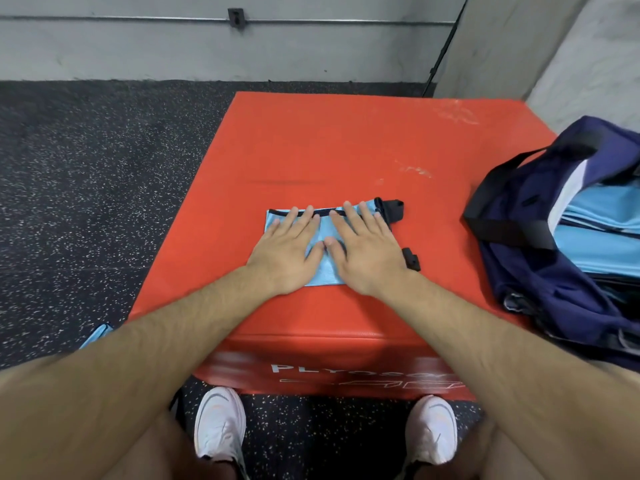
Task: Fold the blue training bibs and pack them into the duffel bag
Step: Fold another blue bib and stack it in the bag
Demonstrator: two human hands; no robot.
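Gym corner: speckled floor (pixel 86 202), grey wall. Red plyo box (pixel 346 140) at centre serves as folding surface; its far half bare, room to move. Navy duffel bag (pixel 540 271) on box's right edge, mouth open, folded bibs (pixel 606 209) inside. Blue bib (pixel 325 268) on box's near middle, folded small. Left hand (pixel 284 251) and right hand (pixel 367 251) side by side on it, fingers straight, pressing flat, likely setting crease. Black straps (pixel 393 207) poke toward box's right.

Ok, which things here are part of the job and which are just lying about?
Job: bib; bag; bibs packed inside it; blue cloth lower left, probably another bib.
Not the job: box, only the work surface; wall bracket.
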